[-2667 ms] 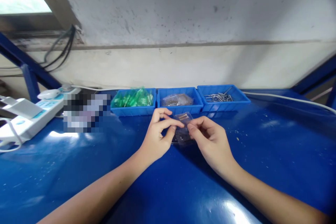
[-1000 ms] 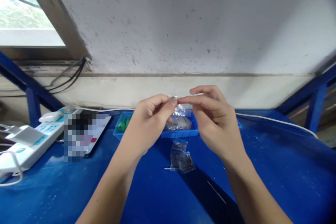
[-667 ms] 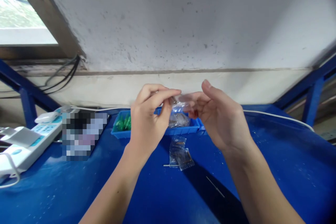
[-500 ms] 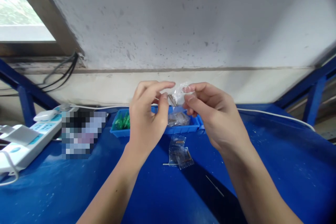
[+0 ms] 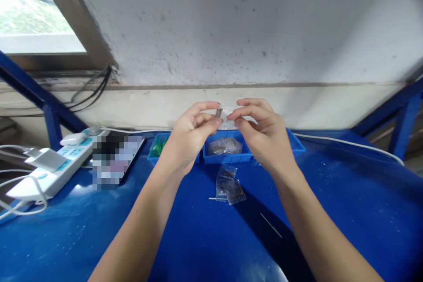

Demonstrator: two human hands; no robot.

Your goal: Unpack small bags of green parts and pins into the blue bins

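Between my hands, above the bins, is a small clear plastic bag (image 5: 227, 119) with a few thin metal pins in its left part. My left hand (image 5: 194, 130) pinches the bag's left side, thumb and fingertips over the pins. My right hand (image 5: 264, 132) has its thumb and index finger closed on the bag's right edge, its other fingers curled loosely. Below and behind them, a blue bin (image 5: 228, 158) holds more clear bags with brownish contents. Several similar small bags (image 5: 230, 185) lie overlapping on the blue table, with pins inside.
A bin with green pieces (image 5: 157, 146) is partly behind my left hand; another blue bin (image 5: 295, 143) is behind my right. Thin rods (image 5: 271, 225) lie on the table (image 5: 205, 246). At left are a phone (image 5: 115, 161) and a white power strip (image 5: 62, 163) with cables.
My left fingers, loosely apart around the pins before, have closed onto the bag. The bag has shifted slightly, its pins now nearer upright. The whole view has moved a little to the left.
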